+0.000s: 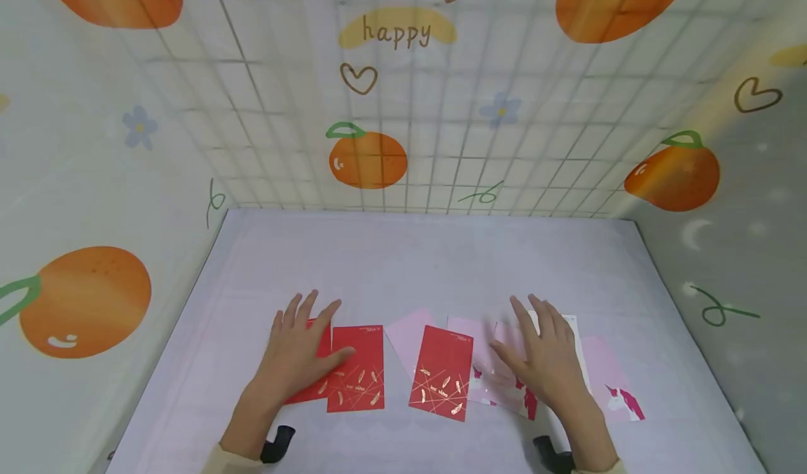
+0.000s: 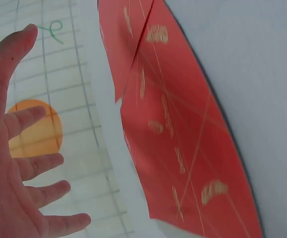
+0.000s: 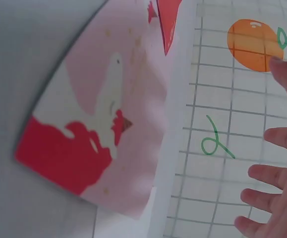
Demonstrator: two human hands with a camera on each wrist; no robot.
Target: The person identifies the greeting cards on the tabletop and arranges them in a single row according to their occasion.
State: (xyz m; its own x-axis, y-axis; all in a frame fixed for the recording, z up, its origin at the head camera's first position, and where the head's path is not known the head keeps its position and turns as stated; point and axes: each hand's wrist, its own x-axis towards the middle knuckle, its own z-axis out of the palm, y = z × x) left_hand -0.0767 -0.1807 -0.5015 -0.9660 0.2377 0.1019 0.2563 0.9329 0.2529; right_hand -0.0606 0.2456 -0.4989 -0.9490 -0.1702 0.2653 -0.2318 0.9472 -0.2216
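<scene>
My left hand [image 1: 296, 355], fingers spread, is over a red card [image 1: 323, 348] at the left of the row and hides part of it. Its thumb overlaps a second red card [image 1: 359, 383] printed with gold feathers. In the left wrist view the palm [image 2: 4, 178] holds nothing. A third red card [image 1: 439, 376] lies slanted in the middle. Over the pink unicorn cards [image 1: 482, 362] and a white card [image 1: 570, 327] is my right hand [image 1: 548, 358], fingers apart and gripping nothing. The right wrist view shows a pink card [image 3: 138, 144] with a white unicorn and red mane.
Another pink unicorn card [image 1: 608, 369] lies at the far right, and a plain pink one [image 1: 410, 334] is partly under the middle red card. All lie on a white table [image 1: 416, 264]. Behind it hangs a gridded curtain [image 1: 429, 110] with printed oranges. Black pieces [image 1: 277, 444] sit at both wrists.
</scene>
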